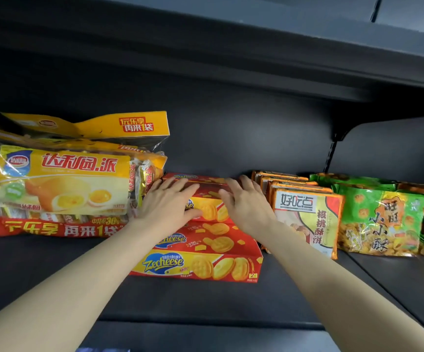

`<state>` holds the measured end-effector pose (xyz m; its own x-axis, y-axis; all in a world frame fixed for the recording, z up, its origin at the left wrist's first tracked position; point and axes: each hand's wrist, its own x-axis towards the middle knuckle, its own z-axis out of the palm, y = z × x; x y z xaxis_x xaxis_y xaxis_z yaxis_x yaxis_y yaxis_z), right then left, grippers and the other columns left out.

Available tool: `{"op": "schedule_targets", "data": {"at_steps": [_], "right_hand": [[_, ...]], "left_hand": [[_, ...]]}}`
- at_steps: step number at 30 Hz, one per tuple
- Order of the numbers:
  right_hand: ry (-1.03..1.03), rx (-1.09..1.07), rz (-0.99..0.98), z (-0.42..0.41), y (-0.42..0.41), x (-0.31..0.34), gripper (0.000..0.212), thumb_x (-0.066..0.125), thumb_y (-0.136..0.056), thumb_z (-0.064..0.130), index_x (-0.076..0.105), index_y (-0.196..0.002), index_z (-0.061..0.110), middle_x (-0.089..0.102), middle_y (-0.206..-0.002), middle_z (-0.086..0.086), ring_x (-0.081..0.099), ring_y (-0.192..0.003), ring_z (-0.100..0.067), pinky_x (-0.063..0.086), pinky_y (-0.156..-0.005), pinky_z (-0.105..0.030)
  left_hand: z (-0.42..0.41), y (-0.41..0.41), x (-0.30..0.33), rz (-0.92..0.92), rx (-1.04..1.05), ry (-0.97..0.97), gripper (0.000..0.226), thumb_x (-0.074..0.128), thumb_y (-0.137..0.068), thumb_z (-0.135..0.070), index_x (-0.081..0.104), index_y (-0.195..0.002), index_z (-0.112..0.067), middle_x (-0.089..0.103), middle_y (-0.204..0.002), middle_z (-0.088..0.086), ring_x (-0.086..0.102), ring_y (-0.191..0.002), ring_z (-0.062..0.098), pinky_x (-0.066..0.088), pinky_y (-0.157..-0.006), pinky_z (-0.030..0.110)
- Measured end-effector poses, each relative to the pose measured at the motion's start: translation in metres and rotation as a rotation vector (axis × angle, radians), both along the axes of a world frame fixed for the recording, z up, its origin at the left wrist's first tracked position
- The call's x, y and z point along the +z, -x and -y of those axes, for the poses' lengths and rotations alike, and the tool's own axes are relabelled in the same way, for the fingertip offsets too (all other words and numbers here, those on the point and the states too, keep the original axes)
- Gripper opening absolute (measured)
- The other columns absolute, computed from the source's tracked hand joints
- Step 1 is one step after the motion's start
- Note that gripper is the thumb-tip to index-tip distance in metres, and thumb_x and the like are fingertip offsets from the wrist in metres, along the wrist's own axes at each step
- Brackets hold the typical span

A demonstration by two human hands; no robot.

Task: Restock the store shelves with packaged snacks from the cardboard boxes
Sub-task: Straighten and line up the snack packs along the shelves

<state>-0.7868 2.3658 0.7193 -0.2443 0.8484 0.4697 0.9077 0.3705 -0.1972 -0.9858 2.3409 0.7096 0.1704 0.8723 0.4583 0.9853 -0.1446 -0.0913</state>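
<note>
Red and yellow Zecheese biscuit boxes sit in a row running front to back on the dark shelf (pixel 231 303). The front box (pixel 200 265) lies nearest me, and a second box (pixel 216 238) is behind it. My left hand (pixel 166 199) and my right hand (pixel 244 201) both rest with straight fingers on the top of a rear Zecheese box (pixel 212 208), left hand on its left part, right hand on its right part. Another box (pixel 193 177) shows behind the fingers.
Large yellow cake-pie bags (pixel 61 184) are stacked at the left. Orange walnut-biscuit packs (pixel 307 214) stand just right of my right hand, with green snack bags (pixel 381 219) beyond them. An upper shelf (pixel 256 47) overhangs. A shelf bracket (pixel 333 151) is at the back right.
</note>
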Motion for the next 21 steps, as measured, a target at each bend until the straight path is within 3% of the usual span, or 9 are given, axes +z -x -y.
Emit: {"op": "schedule_targets", "data": {"at_steps": [2, 5, 7, 10, 15, 21], "right_hand": [[-0.072, -0.011, 0.044, 0.020, -0.006, -0.006, 0.051, 0.033, -0.105, 0.049, 0.045, -0.146, 0.022, 0.043, -0.148, -0.012, 0.041, -0.133, -0.037, 0.043, -0.105, -0.050], [-0.159, -0.029, 0.089, 0.050, -0.008, -0.024, 0.054, 0.029, -0.104, 0.054, 0.053, -0.139, 0.021, 0.052, -0.138, -0.010, 0.048, -0.122, -0.036, 0.048, -0.096, -0.048], [-0.218, -0.040, 0.093, 0.064, -0.007, -0.032, 0.060, 0.025, -0.100, 0.057, 0.060, -0.132, 0.020, 0.056, -0.131, -0.011, 0.051, -0.114, -0.037, 0.049, -0.090, -0.047], [-0.186, -0.114, 0.091, 0.080, -0.008, -0.036, 0.057, 0.028, -0.102, 0.059, 0.061, -0.129, 0.020, 0.056, -0.124, -0.010, 0.054, -0.110, -0.038, 0.050, -0.084, -0.047], [0.030, -0.164, 0.080, 0.100, -0.001, -0.048, 0.060, 0.027, -0.102, 0.061, 0.041, -0.145, 0.021, 0.050, -0.134, -0.014, 0.057, -0.114, -0.044, 0.045, -0.091, -0.048], [-0.069, -0.183, 0.053, 0.121, 0.003, -0.028, 0.063, 0.032, -0.099, 0.064, 0.051, -0.132, 0.014, 0.052, -0.125, -0.016, 0.059, -0.106, -0.045, 0.047, -0.082, -0.046]], "left_hand": [[0.016, 0.005, -0.009, 0.099, -0.018, -0.083, 0.073, 0.039, -0.091, -0.072, 0.034, -0.152, -0.032, 0.030, -0.160, -0.003, 0.027, -0.147, 0.023, 0.029, -0.117, 0.041], [0.042, 0.016, -0.023, 0.190, -0.047, -0.283, 0.066, 0.043, -0.091, -0.064, 0.051, -0.142, -0.023, 0.044, -0.148, 0.004, 0.040, -0.136, 0.027, 0.048, -0.098, 0.045], [0.055, 0.025, -0.029, 0.198, -0.066, -0.353, 0.064, 0.044, -0.091, -0.060, 0.056, -0.138, -0.019, 0.049, -0.140, 0.006, 0.047, -0.127, 0.029, 0.052, -0.090, 0.045], [0.074, 0.033, -0.040, 0.244, -0.012, -0.304, 0.066, 0.041, -0.091, -0.063, 0.054, -0.139, -0.019, 0.050, -0.137, 0.007, 0.052, -0.118, 0.032, 0.052, -0.087, 0.045], [0.102, 0.035, -0.056, 0.312, 0.124, -0.089, 0.075, 0.024, -0.091, -0.069, 0.045, -0.145, -0.021, 0.049, -0.142, 0.007, 0.061, -0.112, 0.034, 0.049, -0.084, 0.043], [0.129, 0.031, -0.038, 0.326, 0.050, -0.215, 0.077, 0.027, -0.087, -0.073, 0.052, -0.139, -0.020, 0.071, -0.112, 0.006, 0.068, -0.094, 0.032, 0.052, -0.075, 0.042]]}}
